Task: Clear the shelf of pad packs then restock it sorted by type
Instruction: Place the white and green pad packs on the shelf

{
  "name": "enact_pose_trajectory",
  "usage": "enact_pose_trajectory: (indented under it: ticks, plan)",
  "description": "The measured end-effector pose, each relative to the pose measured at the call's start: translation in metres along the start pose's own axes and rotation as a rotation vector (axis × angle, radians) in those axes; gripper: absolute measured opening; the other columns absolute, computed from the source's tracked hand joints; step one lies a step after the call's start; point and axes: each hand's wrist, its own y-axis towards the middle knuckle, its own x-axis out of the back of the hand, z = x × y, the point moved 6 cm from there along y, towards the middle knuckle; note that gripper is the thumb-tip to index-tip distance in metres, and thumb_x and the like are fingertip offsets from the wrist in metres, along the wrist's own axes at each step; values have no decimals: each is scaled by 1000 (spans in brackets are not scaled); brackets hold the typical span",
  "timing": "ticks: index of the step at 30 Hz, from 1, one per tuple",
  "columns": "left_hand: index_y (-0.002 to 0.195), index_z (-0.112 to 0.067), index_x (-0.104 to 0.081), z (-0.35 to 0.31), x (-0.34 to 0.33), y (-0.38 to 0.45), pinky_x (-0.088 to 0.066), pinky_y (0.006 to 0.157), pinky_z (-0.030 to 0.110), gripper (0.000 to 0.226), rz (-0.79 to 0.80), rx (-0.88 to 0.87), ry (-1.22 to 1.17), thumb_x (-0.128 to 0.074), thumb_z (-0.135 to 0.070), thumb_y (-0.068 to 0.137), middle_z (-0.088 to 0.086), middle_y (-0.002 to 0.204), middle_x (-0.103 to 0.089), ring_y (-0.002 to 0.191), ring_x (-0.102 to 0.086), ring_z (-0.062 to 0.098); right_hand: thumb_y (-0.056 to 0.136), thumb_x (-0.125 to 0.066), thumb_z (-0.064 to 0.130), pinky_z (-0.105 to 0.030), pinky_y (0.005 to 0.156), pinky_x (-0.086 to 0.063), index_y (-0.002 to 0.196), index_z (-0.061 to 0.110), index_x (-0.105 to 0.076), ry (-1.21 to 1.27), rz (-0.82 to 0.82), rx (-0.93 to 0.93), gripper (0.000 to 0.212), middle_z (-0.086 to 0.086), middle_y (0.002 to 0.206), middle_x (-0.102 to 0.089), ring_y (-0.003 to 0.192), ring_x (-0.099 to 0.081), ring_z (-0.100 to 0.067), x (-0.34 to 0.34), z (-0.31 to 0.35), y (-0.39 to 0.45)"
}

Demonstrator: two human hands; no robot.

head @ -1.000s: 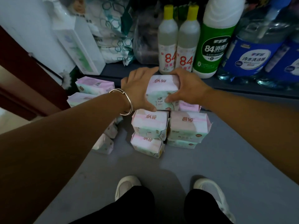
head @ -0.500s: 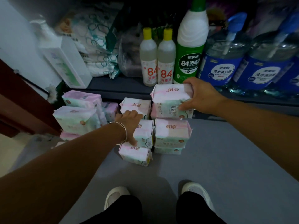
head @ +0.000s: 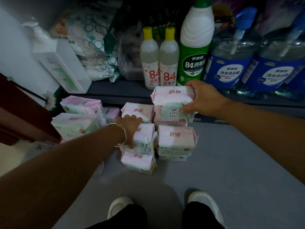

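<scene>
Pad pack [head: 171,103] in right hand [head: 203,98] grip, left hand [head: 130,128] seemingly clasping stacked pack [head: 145,138]

Both arms are reaching forward: the right hand [head: 204,98] is gripping a pad pack [head: 172,103] by its side, while the left hand [head: 130,129], bangle at the wrist, is curling its fingers over a lower pack [head: 145,138].
</scene>
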Motion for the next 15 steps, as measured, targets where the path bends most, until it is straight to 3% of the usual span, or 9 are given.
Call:
enact_pose_trajectory:
  ticks: [5,11,15]
  plan:
    - [125,-15,-43,21,68,-31,-38,91,26,79,-54,-69,-174,-85,-30,60,4,121,-48,112,-44,22,62,-86,14,-27,73,-51,118,14,-49,12,-48,50,67,-2,111,-56,98,-57,-17,30,37,-4]
    - [113,-23,-47,26,149,-96,-47,88,34,71,-179,-75,-250,-87,-28,54,-3,108,-50,101,-50,18,63,-85,16,-31,77,-53,120,11,-51,23,-140,146,67,-4,108,-58,95,-59,-19,97,109,-35]
    - [106,-24,-48,21,203,-145,-51,81,31,63,-239,-75,-271,-87,-24,56,-6,99,-51,92,-53,16,62,-87,18,-34,78,-54,115,11,-54,33,-192,190,63,-5,108,-61,95,-60,-20,145,142,-64]
